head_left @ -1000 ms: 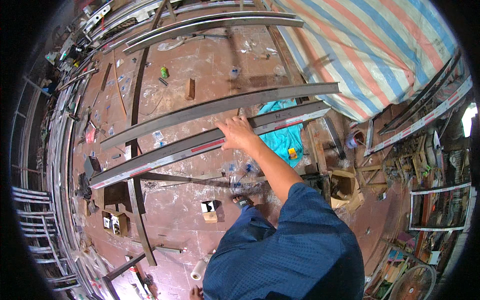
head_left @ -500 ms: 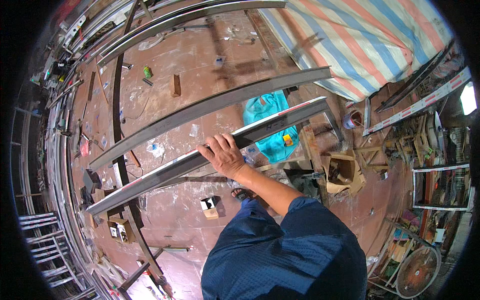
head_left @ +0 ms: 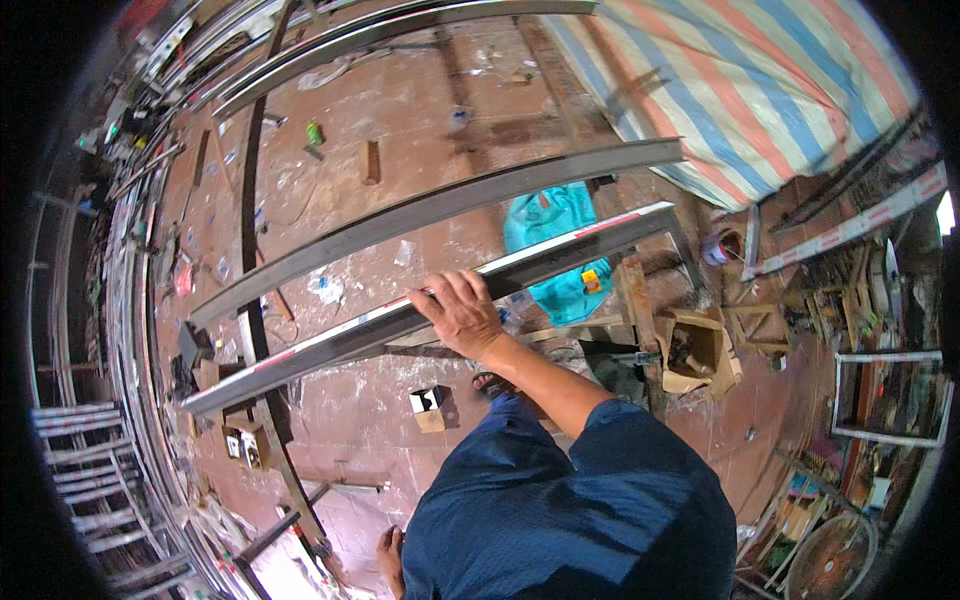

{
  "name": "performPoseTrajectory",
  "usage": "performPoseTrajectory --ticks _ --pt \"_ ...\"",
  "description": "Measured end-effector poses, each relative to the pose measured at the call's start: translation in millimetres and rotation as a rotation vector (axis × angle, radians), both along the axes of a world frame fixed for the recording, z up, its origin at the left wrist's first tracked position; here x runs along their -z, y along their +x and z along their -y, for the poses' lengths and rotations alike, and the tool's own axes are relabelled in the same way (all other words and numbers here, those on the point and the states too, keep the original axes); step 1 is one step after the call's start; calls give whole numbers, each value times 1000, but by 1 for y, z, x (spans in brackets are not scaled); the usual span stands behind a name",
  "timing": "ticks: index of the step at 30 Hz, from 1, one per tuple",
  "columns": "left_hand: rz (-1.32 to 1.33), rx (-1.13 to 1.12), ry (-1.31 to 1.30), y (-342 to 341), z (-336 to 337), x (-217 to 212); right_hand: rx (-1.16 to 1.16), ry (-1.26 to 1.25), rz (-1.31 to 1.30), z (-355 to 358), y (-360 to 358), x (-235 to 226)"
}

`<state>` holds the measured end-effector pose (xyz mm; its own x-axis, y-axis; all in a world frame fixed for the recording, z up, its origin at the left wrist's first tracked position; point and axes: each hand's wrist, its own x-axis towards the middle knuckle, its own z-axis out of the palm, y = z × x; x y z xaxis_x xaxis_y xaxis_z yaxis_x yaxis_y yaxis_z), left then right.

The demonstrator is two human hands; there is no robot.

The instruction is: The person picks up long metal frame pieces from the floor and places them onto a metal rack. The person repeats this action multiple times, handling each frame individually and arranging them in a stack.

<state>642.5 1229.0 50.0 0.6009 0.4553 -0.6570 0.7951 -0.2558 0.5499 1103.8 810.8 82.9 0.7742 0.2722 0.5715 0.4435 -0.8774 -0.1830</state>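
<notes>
A person's right hand (head_left: 462,312) grips the near long steel beam (head_left: 420,310) at mid-length, raised on supports above the reddish floor (head_left: 420,150). A second beam (head_left: 430,205) lies parallel beyond. The left hand (head_left: 388,556) hangs low, grip unclear. The handling seems mid-course.

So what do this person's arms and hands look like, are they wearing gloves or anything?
No gloves: both hands are bare. The right hand shows no ring or watch that I can make out, and its forearm is bare up to a loose dark blue sleeve ending near the elbow. Only part of the left hand peeks out at the bottom edge, beside the same blue garment.
</notes>
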Motion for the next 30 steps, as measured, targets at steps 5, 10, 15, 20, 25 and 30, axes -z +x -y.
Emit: performPoseTrajectory --ticks 5,10,15,20,25,30 --pt "-49 -179 -182 11 27 -18 -101 63 -263 2 -15 -36" --pt "-129 -281 -98 -21 32 -4 70 31 -205 24 -15 -27" --pt "-76 -415 -143 -57 52 8 130 -17 -275 24 11 -28" --pt "-116 -537 -126 -99 88 30 128 -108 -481 30 30 -37" --pt "-225 -244 75 -135 97 43 -18 0 -402 17 91 -74" --pt "-237 -262 53 -146 99 66 -1 -416 -587 -12 170 -63"
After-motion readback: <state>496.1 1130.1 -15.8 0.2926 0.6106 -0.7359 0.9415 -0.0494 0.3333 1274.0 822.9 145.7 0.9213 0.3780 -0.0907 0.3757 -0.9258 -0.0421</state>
